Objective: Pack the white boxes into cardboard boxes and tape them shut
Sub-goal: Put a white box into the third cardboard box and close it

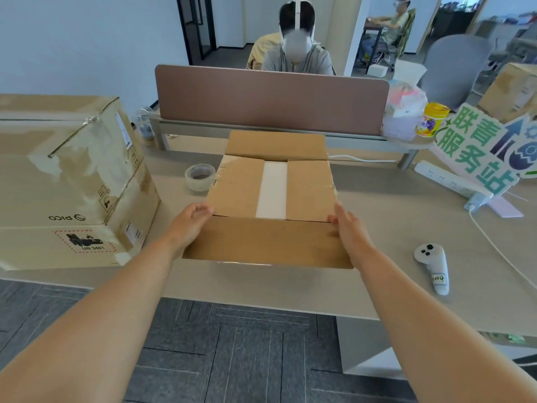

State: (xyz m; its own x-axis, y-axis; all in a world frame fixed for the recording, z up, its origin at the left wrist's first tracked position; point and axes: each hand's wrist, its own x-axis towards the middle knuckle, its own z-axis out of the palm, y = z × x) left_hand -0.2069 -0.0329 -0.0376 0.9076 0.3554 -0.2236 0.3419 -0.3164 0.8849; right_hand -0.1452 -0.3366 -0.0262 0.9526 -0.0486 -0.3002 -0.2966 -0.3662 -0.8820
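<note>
A brown cardboard box [238, 190] stands on the desk in front of me. Its two side flaps are folded in, and a strip of a white box [271, 189] shows in the gap between them. The far flap stands up and the near flap [267, 242] sticks out flat towards me. My left hand [190, 219] is at the left end of the near flap's fold, fingers loosely curled. My right hand [347, 225] lies with straight fingers against the flap's right edge. A roll of clear tape [200, 177] sits just left of the box.
Large stacked cartons [66, 181] fill the desk's left side. A white controller [433, 267] lies at the right, with a power strip [447, 178] and a green sign [479, 149] beyond. A desk divider [270, 97] stands behind the box; a person sits past it.
</note>
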